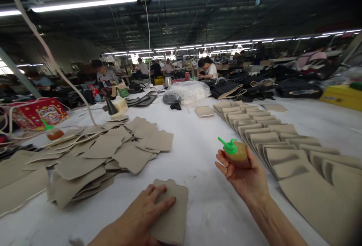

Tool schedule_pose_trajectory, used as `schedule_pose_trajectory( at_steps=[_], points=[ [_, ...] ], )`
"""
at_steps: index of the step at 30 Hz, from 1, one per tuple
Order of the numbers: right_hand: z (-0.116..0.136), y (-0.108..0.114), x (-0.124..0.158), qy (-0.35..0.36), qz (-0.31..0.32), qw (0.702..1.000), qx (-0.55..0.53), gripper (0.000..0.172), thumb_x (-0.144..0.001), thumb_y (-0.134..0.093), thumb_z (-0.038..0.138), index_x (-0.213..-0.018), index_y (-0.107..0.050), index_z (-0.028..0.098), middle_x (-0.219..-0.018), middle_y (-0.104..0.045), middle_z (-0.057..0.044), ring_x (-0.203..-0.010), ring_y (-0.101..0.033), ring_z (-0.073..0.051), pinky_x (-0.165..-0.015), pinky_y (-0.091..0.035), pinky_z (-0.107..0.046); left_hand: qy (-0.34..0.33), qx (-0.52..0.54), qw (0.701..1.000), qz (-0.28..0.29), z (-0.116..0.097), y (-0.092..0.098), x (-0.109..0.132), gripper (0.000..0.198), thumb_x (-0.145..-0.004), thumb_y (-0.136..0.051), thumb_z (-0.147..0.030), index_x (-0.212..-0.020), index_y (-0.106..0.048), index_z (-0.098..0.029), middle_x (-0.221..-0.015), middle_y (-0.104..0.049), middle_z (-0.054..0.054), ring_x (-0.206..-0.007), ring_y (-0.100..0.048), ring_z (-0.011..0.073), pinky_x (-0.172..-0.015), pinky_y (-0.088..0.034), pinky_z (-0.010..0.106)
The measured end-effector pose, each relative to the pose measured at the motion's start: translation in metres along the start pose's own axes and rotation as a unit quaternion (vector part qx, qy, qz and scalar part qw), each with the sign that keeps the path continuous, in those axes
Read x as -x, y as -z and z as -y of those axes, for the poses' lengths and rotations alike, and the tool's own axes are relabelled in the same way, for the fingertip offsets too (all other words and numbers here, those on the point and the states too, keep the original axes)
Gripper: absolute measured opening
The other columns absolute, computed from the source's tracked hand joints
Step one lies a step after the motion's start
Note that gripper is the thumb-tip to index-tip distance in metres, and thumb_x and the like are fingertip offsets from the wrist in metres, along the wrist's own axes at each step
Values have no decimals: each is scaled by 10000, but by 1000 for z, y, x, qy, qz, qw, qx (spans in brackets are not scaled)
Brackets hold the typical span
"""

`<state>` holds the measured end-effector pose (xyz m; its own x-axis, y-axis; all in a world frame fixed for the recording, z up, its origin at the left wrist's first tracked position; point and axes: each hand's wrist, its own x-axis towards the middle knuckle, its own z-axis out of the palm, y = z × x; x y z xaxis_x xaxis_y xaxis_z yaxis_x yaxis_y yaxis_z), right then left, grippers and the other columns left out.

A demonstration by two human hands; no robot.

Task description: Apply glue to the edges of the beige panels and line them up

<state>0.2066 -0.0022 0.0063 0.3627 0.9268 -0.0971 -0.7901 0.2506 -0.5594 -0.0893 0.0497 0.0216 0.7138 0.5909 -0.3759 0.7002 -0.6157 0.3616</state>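
My left hand lies with its fingers spread on a beige fabric piece at the near middle of the table. In my right hand, palm up, is a squeeze bottle with a green nozzle cap and amber-brown contents, its nozzle tilted to the left. Left of my hands, a loose pile of beige pieces is heaped in overlapping layers. To the right, long rows of folded beige pieces overlap one another. A single beige piece rests farther back.
Another green-capped bottle stands beside a red patterned box at the left. A black cone, a clear plastic bag and dark bags sit farther back. A yellow box is at the right. A co-worker is across the table.
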Motion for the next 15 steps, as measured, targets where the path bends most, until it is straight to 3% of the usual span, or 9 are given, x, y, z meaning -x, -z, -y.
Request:
schedule_pose_trajectory(
  at_steps=[4,6,9,12,15],
  points=[
    [-2,-2,26,23,-32,999,-18,255,-776,-652,395,-969,-697,235,-927,-740,-73,-858,-689,-287,-696,-580,-417,106,7,992,-60,-17,-14,-10,847,-634,-682,-560,-1375,-430,-233,-1493,-257,163,-1271,-386,375,-1036,-338,455],
    [-5,-2,36,42,-62,997,-15,206,-750,-698,306,-941,-696,230,-938,-739,-53,-864,-688,-285,-710,-586,-426,144,7,985,-94,-28,-18,-17,821,-641,-651,-605,-1323,-481,-182,-1423,-339,190,-1131,-510,372,-956,-407,463],
    [-7,1,52,61,-89,994,28,218,-718,-734,210,-932,-696,193,-951,-733,-66,-867,-683,-266,-720,-591,-414,91,23,990,-107,-34,-22,-21,628,-727,-567,-588,-1206,-563,-183,-1256,-476,150,-1002,-567,295,-909,-439,407],
    [-9,7,67,65,-85,991,79,282,-687,-764,203,-960,-692,193,-949,-725,-57,-871,-674,-262,-717,-591,-409,35,32,996,-81,-29,-25,-20,517,-774,-544,-409,-1254,-519,-218,-1295,-447,114,-1090,-516,245,-957,-404,335],
    [-11,13,78,67,-72,988,122,292,-672,-775,226,-953,-697,206,-896,-720,-43,-805,-672,-243,-702,-587,-391,27,5,997,-72,-26,-31,-17,500,-759,-524,-293,-1250,-501,-203,-1313,-424,120,-1126,-484,238,-983,-377,321]
  ],
)
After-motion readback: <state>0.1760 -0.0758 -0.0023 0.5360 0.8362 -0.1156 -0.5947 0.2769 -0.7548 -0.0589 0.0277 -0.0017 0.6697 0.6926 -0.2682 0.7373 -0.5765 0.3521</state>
